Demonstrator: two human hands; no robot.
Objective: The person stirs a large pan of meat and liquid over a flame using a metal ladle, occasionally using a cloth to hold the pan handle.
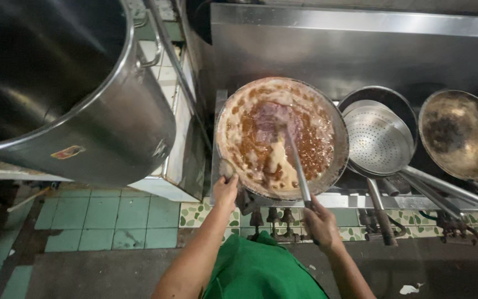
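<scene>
Gripping the near rim of the wok, the left hand is closed on its small handle. Just right of that grip, the right hand is clenched around a metal ladle (its bowl sunk in brown sauce).

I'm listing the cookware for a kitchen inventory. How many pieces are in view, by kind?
Woks: 3, one with brown sauce, one under the strainer, one empty
Perforated strainer: 1
Large steel stockpot: 1
Stirring ladle: 1
Total: 6

Bare forearms, no sleeves, and a green garment below
</scene>
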